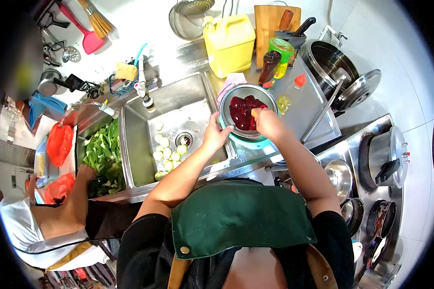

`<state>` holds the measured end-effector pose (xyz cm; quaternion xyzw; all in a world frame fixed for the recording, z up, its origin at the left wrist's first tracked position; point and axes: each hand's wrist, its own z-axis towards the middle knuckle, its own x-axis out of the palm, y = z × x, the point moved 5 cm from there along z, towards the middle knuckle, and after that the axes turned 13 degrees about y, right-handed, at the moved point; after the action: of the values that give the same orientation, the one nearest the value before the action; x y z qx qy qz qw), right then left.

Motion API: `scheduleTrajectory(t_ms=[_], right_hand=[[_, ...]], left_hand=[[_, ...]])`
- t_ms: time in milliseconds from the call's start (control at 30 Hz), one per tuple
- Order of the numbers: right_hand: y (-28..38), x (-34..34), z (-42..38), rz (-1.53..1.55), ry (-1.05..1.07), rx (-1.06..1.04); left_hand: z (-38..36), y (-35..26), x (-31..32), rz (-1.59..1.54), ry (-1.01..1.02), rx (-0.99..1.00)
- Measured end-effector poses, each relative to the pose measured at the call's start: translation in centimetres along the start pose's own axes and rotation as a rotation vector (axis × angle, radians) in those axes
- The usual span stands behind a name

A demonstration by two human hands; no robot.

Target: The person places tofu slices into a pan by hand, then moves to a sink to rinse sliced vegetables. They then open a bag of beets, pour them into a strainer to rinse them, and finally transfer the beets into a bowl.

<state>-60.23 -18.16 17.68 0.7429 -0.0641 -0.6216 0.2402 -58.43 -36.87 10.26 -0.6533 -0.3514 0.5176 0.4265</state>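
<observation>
A metal bowl (pixel 229 92) sits in a turquoise basin (pixel 255 144) on the counter right of the sink. Dark red, glossy pieces (pixel 243 108), perhaps liver or set blood, lie in the bowl. My left hand (pixel 217 133) grips the near left side of the bowl, thumb at the rim. Over the bowl's right side is my right hand (pixel 271 123), its fingers curled down at the red pieces. A small yellow-orange patch shows at its fingertips; what they hold cannot be made out.
Pale green round slices (pixel 166 153) lie in the steel sink (pixel 140 115). Leafy greens (pixel 106 154) fill the left basin, where a co-worker's hand (pixel 86 173) reaches in. Behind my bowl stand a yellow jug (pixel 229 45), bottles (pixel 269 67) and a knife block (pixel 294 38). Pots (pixel 330 62) stand right.
</observation>
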Motion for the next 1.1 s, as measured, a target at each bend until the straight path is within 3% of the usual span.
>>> scheduleTrajectory(t_ms=[67, 133, 200, 233, 267, 333, 433, 533, 633, 700, 800, 867, 933, 967, 1033, 1100], right_hand=[[0.8, 1.2, -0.8, -0.119, 0.304, -0.016], [0.7, -0.7, -1.9, -0.151, 0.359, -0.039], [0.6, -3.5, -2.2, -0.184, 0.414, -0.012], [0.3, -4.0, -1.5, -0.181, 0.233, -0.070], [-0.1, -3.3, -0.9, -0.185, 0.231, -0.072], [0.6, -2.8, -0.1, -0.134, 0.114, -0.285], [-1.4, -3.0, 0.1, -0.326, 0.211, -0.195], [-2.5, -5.8, 0.2, -0.561, 0.284, -0.033], [-0.5, -6.2, 0.4, -0.643, 0.240, -0.137], [0.7, -4.5, 0.9, -0.459, 0.024, -0.365], [-0.4, -2.1, 2.2, -0.463, 0.112, -0.346], [-1.5, -3.6, 2.0, -0.455, 0.149, -0.244], [-2.4, -5.2, 2.2, -0.736, 0.297, -0.027], [-2.2, -5.4, 2.2, -0.737, 0.303, -0.025], [-0.4, -5.9, 2.1, -0.601, 0.146, -0.234], [1.1, -4.2, 2.4, -0.555, 0.120, -0.288]], left_hand=[[0.3, 0.6, 0.4, -0.168, -0.055, 0.060], [0.3, 0.8, 0.7, 0.004, 0.000, 0.094], [0.2, 0.5, 0.7, -0.028, 0.023, 0.062], [0.2, 0.5, 0.8, -0.057, 0.053, 0.033], [0.2, 0.5, 0.9, -0.059, 0.050, 0.036], [0.2, 0.9, 0.9, -0.120, 0.023, -0.014], [0.2, 0.5, 0.3, 0.076, 0.012, 0.084], [0.6, 1.0, 0.3, 0.005, 0.077, 0.020], [0.7, 1.1, 0.3, -0.008, 0.082, 0.010], [0.8, 1.3, 0.4, 0.007, 0.076, 0.022], [0.8, 1.6, 0.4, -0.008, 0.079, 0.038], [0.9, 1.5, 0.4, -0.035, 0.108, 0.060], [0.9, 1.4, 0.3, -0.040, 0.108, 0.041], [0.7, 1.4, 0.4, -0.043, 0.114, 0.020], [0.5, 1.3, 0.4, -0.073, 0.112, 0.022], [0.5, 1.3, 0.4, -0.100, 0.103, 0.029]])
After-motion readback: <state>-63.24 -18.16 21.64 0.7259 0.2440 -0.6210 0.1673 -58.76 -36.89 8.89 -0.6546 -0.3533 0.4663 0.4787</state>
